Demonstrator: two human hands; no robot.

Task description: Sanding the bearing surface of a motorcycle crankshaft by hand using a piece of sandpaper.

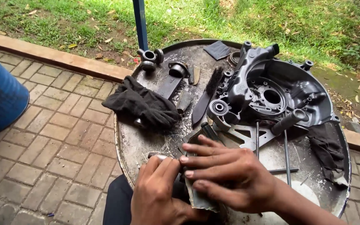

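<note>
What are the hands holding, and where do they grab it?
The left hand pinches a small silvery metal part by its near end. The right hand presses flat on a grey sheet, not gripping it.

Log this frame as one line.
left hand: pinches small metal part | right hand: flat on sandpaper | surface: drum top | nearby: engine casing, black gloves

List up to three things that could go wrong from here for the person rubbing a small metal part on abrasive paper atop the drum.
1. The left hand pinches the small metal part in bare fingertips, so a slip may scrape skin on the sandpaper.
2. The sandpaper, pinned only by the right hand, overhangs the drum edge and might shift.
3. The thin rods lying loose nearby could roll off if knocked.
</note>
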